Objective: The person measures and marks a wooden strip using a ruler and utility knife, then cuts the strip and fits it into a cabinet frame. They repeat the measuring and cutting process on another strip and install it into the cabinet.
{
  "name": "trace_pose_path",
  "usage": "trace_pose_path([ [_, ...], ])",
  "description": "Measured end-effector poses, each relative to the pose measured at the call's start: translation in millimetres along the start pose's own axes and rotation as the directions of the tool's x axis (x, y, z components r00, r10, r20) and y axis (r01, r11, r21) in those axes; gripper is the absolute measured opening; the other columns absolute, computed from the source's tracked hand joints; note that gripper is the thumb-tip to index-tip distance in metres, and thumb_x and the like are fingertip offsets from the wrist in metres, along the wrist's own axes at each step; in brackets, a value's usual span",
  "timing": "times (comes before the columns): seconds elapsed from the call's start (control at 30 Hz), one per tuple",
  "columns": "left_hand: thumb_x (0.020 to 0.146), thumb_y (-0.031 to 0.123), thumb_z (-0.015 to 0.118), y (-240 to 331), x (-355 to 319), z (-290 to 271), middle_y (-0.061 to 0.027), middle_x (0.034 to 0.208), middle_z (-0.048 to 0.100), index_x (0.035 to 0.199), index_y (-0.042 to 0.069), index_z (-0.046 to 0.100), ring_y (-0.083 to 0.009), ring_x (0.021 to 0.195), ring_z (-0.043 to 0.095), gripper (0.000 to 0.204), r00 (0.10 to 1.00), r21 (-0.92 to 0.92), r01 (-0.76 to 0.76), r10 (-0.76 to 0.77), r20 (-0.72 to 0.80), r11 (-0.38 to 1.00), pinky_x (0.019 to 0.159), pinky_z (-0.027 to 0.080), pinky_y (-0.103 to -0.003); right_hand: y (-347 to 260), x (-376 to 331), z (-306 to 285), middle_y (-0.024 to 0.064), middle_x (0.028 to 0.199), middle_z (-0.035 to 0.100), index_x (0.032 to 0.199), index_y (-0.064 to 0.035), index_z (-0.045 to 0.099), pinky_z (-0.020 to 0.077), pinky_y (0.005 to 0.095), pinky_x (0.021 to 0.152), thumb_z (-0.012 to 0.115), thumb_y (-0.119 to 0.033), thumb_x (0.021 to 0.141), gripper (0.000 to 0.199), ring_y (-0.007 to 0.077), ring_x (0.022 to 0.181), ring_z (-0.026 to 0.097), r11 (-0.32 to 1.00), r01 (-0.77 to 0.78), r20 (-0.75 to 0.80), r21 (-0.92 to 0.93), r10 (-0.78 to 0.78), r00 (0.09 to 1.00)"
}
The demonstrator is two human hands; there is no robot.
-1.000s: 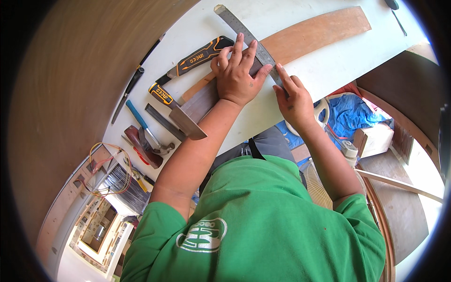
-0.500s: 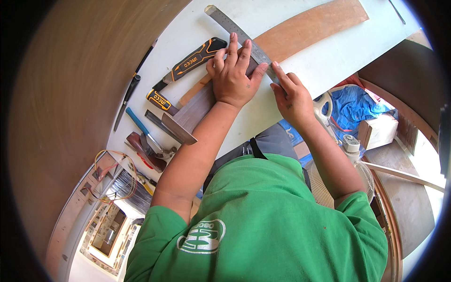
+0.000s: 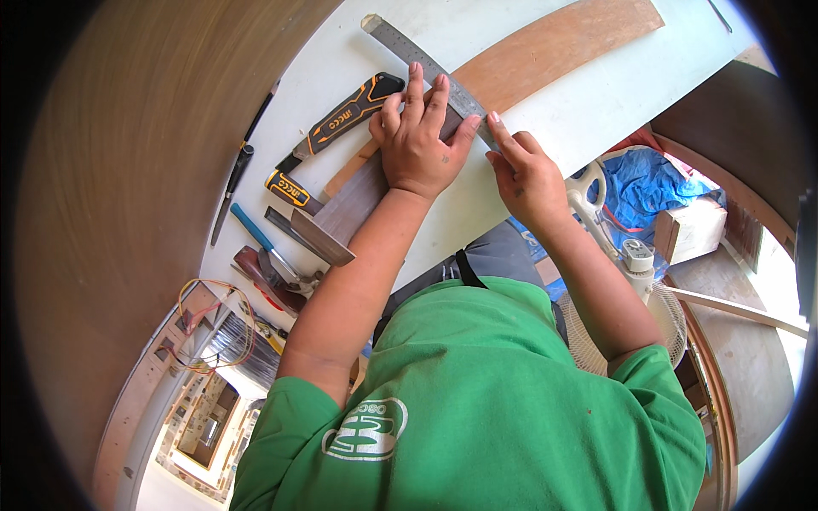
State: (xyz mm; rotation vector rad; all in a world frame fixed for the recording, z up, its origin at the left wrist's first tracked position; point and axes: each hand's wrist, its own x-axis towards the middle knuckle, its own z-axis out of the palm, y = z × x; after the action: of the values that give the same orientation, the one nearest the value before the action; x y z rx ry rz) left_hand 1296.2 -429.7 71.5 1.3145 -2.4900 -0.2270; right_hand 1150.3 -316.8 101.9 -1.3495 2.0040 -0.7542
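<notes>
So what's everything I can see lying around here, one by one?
Metal ruler: one, grey, slanting across the white table under the left hand.
Wooden strip: one, reddish brown, long, on the table beneath the ruler.
Dark wood piece: one, brown-grey, under the left wrist.
Handsaw handle: one, black and orange, left of the left hand.
Pencil-like tool: one, dark, near the table's left edge.
Pliers and small hand tools: a few, red, blue and metal, at the table's lower end.
White table: one, white, centre.
Blue cloth: one, on the floor at right.
Fan: one, white, right of the person.
Left hand: flat on the ruler.
Right hand: fingertips at the ruler's edge.
</notes>
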Motion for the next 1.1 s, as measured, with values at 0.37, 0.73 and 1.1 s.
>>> trace_pose_path([
  [0.37, 0.087, 0.054, 0.076, 0.7, 0.3, 0.6, -0.0121, 0.158, 0.052, 0.138, 0.014, 0.069, -0.0350, 0.125, 0.048, 0.065, 1.000, -0.001, 0.009, -0.009, 0.010, 1.000, 0.111, 0.035, -0.049, 3.4, 0.2, -1.0, 0.0091, 0.092, 0.063, 0.150, -0.0258, 0.057, 0.0550, 0.0428, 0.065, 0.068, -0.009, 0.098, 0.056, 0.0310, 0.072, 0.067, 1.000, 0.021, 0.012, 0.008, -0.021, 1.000],
  [0.73, 0.086, 0.057, 0.076, -0.9, 0.2, 2.5, -0.0127, 0.158, 0.053, 0.137, 0.014, 0.070, -0.0349, 0.124, 0.049, 0.067, 1.000, 0.012, 0.001, -0.001, 0.007, 1.000, 0.110, 0.035, -0.049, 2.6, 0.3, -1.2, 0.0091, 0.093, 0.062, 0.150, -0.0263, 0.057, 0.0550, 0.0438, 0.064, 0.067, -0.012, 0.099, 0.054, 0.0324, 0.073, 0.067, 1.000, -0.002, 0.030, 0.009, 0.001, 1.000],
  [1.1, 0.086, 0.060, 0.076, -0.6, 2.3, 4.5, -0.0091, 0.155, 0.056, 0.135, 0.012, 0.070, -0.0337, 0.129, 0.050, 0.069, 0.999, 0.044, -0.033, 0.034, -0.013, 0.998, 0.110, 0.036, -0.050, 2.8, 1.1, -1.9, 0.0093, 0.093, 0.062, 0.150, -0.0251, 0.057, 0.0557, 0.0444, 0.064, 0.067, -0.011, 0.098, 0.055, 0.0325, 0.073, 0.068, 1.000, -0.009, 0.038, 0.015, 0.008, 0.999],
])
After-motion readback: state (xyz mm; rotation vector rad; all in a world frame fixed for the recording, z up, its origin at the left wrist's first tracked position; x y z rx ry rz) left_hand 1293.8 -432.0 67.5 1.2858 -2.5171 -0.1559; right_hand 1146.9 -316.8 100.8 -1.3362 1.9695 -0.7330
